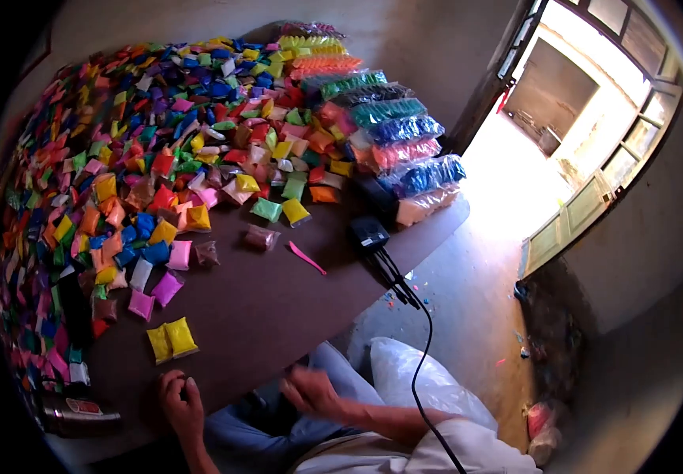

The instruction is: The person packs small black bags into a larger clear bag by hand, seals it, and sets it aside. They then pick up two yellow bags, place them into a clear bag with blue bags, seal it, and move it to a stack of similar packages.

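Observation:
My left hand (181, 399) rests at the near edge of the brown table with its fingers curled in, and no object shows in it. Just beyond it lie two yellow packets (173, 340) side by side. Over my lap, right of the left hand, my right hand (312, 391) is curled closed and slightly blurred; nothing shows in its grip. Farther up the table are a pink plastic stick tool (307, 258) and a brownish packet (261, 237). Magenta packets (154, 297) lie left of them, at the border of a big heap.
A large heap of colourful packets (199, 118) covers the table's left and back. Clear bags of same-coloured packets (409, 130) line the far right edge. A black device (369, 234) trails a cable across my right arm. A white plastic sack (420, 371) stands beside me; an open door (594, 174) is at right.

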`<state>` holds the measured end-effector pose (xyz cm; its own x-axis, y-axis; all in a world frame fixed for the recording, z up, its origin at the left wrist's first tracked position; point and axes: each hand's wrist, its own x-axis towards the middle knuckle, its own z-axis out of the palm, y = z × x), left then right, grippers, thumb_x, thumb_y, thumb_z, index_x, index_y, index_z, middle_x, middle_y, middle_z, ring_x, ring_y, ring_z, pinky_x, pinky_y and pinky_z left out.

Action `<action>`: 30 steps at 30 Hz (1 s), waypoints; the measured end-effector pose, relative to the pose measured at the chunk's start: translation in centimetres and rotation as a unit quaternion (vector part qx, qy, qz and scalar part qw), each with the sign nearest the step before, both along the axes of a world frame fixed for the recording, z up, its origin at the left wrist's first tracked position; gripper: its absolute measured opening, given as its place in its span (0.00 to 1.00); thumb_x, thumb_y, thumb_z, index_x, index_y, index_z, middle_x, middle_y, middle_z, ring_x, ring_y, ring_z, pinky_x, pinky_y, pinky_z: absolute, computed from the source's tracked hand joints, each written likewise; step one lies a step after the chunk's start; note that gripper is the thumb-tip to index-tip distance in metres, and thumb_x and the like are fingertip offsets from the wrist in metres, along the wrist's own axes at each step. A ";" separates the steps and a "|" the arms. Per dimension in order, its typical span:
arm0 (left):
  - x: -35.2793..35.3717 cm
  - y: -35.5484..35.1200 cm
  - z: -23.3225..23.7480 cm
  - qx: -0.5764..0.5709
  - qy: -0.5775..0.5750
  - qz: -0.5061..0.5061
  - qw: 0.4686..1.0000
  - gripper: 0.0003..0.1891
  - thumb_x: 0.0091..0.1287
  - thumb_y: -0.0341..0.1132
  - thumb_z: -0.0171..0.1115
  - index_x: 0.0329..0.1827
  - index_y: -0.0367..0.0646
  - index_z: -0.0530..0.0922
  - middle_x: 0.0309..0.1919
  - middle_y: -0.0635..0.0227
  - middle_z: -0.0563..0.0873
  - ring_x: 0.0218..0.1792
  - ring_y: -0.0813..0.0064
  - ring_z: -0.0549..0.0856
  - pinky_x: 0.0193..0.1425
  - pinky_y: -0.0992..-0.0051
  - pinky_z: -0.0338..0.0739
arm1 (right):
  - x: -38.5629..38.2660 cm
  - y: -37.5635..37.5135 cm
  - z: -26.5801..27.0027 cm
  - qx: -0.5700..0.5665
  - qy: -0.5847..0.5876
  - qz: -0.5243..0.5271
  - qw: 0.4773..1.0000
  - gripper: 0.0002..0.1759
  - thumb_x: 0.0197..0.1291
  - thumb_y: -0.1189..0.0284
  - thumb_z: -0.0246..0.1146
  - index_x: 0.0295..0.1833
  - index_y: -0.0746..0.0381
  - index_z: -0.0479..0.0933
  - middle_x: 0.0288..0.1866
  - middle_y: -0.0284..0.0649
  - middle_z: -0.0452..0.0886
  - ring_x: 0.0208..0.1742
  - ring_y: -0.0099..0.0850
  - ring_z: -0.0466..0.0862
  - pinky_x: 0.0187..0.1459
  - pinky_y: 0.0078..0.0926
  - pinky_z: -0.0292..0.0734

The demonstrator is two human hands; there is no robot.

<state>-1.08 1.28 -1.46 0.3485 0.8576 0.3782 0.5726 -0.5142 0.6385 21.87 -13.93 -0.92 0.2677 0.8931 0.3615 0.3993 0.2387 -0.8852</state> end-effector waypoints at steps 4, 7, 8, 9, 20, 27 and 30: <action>-0.1 0.0 -0.1 -0.057 0.003 0.016 0.998 0.09 0.67 0.30 0.57 0.29 0.35 0.73 0.45 0.59 0.80 0.47 0.61 0.79 0.56 0.65 0.73 | 1.7 -13.6 -4.3 -0.223 -0.047 -0.015 0.974 0.11 0.68 0.69 0.59 0.32 0.62 0.76 0.24 0.41 0.75 0.24 0.31 0.75 0.30 0.32 0.74; 0.1 0.1 -0.3 -0.015 0.027 0.027 0.999 0.08 0.68 0.28 0.55 0.30 0.34 0.72 0.44 0.57 0.79 0.46 0.61 0.80 0.52 0.65 0.75 | 9.2 -22.3 -8.4 -0.364 0.025 -0.212 0.906 0.10 0.63 0.67 0.61 0.32 0.59 0.82 0.29 0.42 0.83 0.28 0.32 0.80 0.32 0.34 0.75; 0.2 0.1 -0.2 -0.015 0.029 0.022 0.999 0.08 0.68 0.28 0.55 0.30 0.34 0.72 0.44 0.57 0.79 0.46 0.61 0.80 0.52 0.65 0.75 | 13.6 -24.8 -10.5 -0.357 -0.234 -0.251 0.869 0.09 0.60 0.68 0.62 0.30 0.59 0.82 0.31 0.46 0.84 0.28 0.41 0.81 0.30 0.38 0.74; 0.1 0.1 -0.1 -0.018 0.035 0.025 0.999 0.08 0.69 0.28 0.55 0.31 0.34 0.72 0.44 0.57 0.79 0.45 0.61 0.80 0.52 0.65 0.75 | 18.1 -26.4 -11.2 -0.364 -0.208 -0.340 0.842 0.10 0.60 0.68 0.61 0.28 0.59 0.81 0.31 0.49 0.83 0.29 0.48 0.81 0.30 0.44 0.74; 0.2 0.7 -1.0 0.039 0.087 0.100 0.990 0.09 0.69 0.26 0.55 0.30 0.32 0.67 0.37 0.54 0.76 0.38 0.57 0.78 0.46 0.64 0.73 | 43.6 -4.3 9.5 -0.043 -0.460 -0.491 0.739 0.24 0.51 0.79 0.64 0.57 0.60 0.76 0.57 0.48 0.80 0.60 0.46 0.78 0.62 0.39 0.73; -0.1 0.7 -1.5 0.011 0.146 0.179 0.973 0.11 0.70 0.25 0.53 0.29 0.32 0.64 0.32 0.53 0.72 0.35 0.56 0.74 0.44 0.63 0.71 | 50.6 3.4 13.5 -0.245 -0.530 -0.302 0.754 0.49 0.42 0.78 0.69 0.75 0.55 0.61 0.78 0.45 0.60 0.79 0.43 0.57 0.75 0.41 0.57; -1.3 1.2 -2.6 0.042 0.121 0.146 0.981 0.10 0.70 0.25 0.52 0.30 0.31 0.65 0.33 0.52 0.71 0.36 0.56 0.74 0.44 0.62 0.71 | 52.3 5.0 14.1 -0.309 -0.557 -0.257 0.727 0.53 0.41 0.70 0.73 0.77 0.52 0.57 0.74 0.43 0.67 0.76 0.43 0.63 0.71 0.44 0.62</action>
